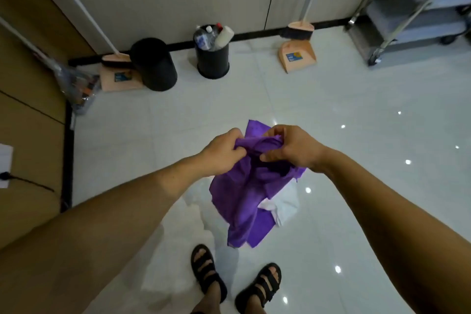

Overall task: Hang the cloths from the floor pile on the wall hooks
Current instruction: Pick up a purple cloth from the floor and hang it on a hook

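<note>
Both bare forearms, left forearm and right forearm, reach out and down to a crumpled purple fabric cloth. I hold it up by its bunched top. My left hand has its fingers curled into one fold, and my right hand pinches the fold beside it. The rest hangs in loose folds toward the glossy white tiled floor.

A rumpled white cloth shows behind the lower edge. I cannot tell whether it lies free or is caught in the purple one. If caught, I judge it could ride up and then drop.

The tail hangs just ahead of my black strapped sandals, so I could tread on it and tug it from my grip. Gripping a wad means no clear edge to slip over a hook, and no hooks are in view. Well apart by the wall stand a black round bin stuffed with plastic bottles and a peach plastic dustpan.
</note>
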`<action>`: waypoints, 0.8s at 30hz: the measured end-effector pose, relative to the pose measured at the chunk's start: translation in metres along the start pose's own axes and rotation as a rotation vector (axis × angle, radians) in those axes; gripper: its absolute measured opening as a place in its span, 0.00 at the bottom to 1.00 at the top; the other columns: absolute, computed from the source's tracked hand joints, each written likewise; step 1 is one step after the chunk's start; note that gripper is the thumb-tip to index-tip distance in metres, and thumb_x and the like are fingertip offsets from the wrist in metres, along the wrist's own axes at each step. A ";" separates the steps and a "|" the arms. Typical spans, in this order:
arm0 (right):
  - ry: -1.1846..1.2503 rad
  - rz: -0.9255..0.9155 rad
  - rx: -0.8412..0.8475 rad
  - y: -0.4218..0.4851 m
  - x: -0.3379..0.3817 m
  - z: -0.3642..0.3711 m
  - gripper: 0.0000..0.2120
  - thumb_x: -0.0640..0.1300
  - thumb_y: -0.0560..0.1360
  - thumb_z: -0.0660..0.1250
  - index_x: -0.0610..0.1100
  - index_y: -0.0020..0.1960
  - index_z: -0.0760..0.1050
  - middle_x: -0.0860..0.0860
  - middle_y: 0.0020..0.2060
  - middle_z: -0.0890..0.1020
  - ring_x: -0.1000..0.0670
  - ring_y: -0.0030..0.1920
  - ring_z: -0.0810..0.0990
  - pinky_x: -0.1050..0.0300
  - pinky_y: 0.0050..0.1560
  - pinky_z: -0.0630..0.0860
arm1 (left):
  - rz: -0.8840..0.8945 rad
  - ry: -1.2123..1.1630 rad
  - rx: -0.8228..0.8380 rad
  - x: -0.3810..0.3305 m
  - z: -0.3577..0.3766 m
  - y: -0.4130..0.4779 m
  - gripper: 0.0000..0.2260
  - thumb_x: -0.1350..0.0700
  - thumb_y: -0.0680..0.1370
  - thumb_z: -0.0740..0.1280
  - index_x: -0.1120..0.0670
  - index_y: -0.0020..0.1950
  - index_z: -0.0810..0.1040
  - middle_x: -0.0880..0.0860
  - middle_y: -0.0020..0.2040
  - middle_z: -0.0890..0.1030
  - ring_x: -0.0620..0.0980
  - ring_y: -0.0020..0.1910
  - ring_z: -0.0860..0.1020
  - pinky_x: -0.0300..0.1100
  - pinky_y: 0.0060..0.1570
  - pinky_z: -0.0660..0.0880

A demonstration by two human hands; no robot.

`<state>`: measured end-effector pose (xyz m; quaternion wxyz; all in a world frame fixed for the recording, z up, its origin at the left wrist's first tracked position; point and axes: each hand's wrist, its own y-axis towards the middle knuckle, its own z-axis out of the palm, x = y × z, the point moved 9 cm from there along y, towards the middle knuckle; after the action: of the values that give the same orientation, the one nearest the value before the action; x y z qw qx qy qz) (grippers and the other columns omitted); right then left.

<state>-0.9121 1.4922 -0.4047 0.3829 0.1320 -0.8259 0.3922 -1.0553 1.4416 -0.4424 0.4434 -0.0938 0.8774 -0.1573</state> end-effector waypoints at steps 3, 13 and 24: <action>-0.436 0.010 -0.016 -0.018 0.047 -0.013 0.14 0.51 0.72 0.73 0.38 0.44 0.80 0.41 0.40 0.82 0.45 0.39 0.78 0.50 0.43 0.76 | 0.012 -0.020 -0.003 -0.024 -0.051 -0.029 0.04 0.50 0.74 0.63 0.47 0.43 0.69 0.46 0.39 0.77 0.50 0.41 0.76 0.41 0.36 0.71; 0.002 -0.339 -0.189 -0.069 0.190 -0.032 0.11 0.51 0.77 0.67 0.44 0.51 0.78 0.40 0.45 0.82 0.41 0.43 0.81 0.43 0.44 0.80 | -0.022 0.390 -0.201 -0.081 -0.203 -0.115 0.09 0.55 0.73 0.67 0.44 0.43 0.68 0.46 0.42 0.73 0.48 0.42 0.76 0.39 0.32 0.68; -0.570 -0.390 -0.188 -0.101 0.289 -0.077 0.10 0.49 0.74 0.68 0.43 0.41 0.77 0.45 0.37 0.79 0.47 0.36 0.76 0.59 0.36 0.70 | -0.316 0.277 -0.406 -0.118 -0.327 -0.230 0.05 0.61 0.73 0.63 0.56 0.39 0.79 0.51 0.31 0.79 0.46 0.28 0.76 0.36 0.26 0.69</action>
<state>-1.0137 1.5070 -0.1062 0.2153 0.3555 -0.8913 0.1811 -1.2439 1.3255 -0.0896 0.2614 -0.2938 0.9177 -0.0572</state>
